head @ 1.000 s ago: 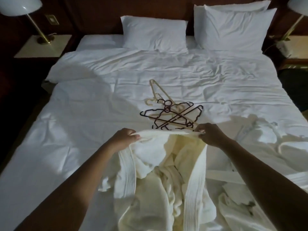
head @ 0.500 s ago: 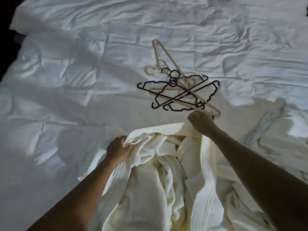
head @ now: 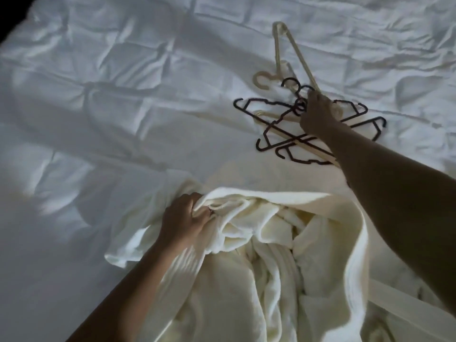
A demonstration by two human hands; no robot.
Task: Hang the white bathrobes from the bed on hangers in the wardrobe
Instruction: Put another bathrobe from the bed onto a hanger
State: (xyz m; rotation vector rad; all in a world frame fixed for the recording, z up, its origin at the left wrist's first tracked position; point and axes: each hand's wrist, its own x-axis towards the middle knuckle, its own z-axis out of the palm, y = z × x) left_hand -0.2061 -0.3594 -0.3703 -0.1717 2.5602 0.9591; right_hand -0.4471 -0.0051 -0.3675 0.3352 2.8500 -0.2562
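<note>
Head view. The left hand sits at the near-left edge of the robe. Its fingers are curled tight into the cloth and bunch a fold of the collar end under the knuckles, with the thumb side tucked into the fabric. The forearm comes up from the lower left and lies over the robe's side panel.

The right hand is stretched out across the bed and lies on top of the hangers, back of the hand toward the camera. Its fingers bend down onto the pile where the dark hooks cross and touch them. The hand itself hides their tips, so I cannot tell whether they have closed round a hanger or only rest on it.

The robe is cream-white and thick. It lies crumpled on the near part of the bed, between the two arms. Its ribbed collar band runs from the left hand across to the right, then turns and falls toward the bottom edge under the right forearm. The inner folds are heaped loosely in the middle.

The hangers lie in a crossed heap on the sheet beyond the robe, near it but apart. Several are dark, and a cream hanger points away toward the far side. The sheet is white and creased.
</note>
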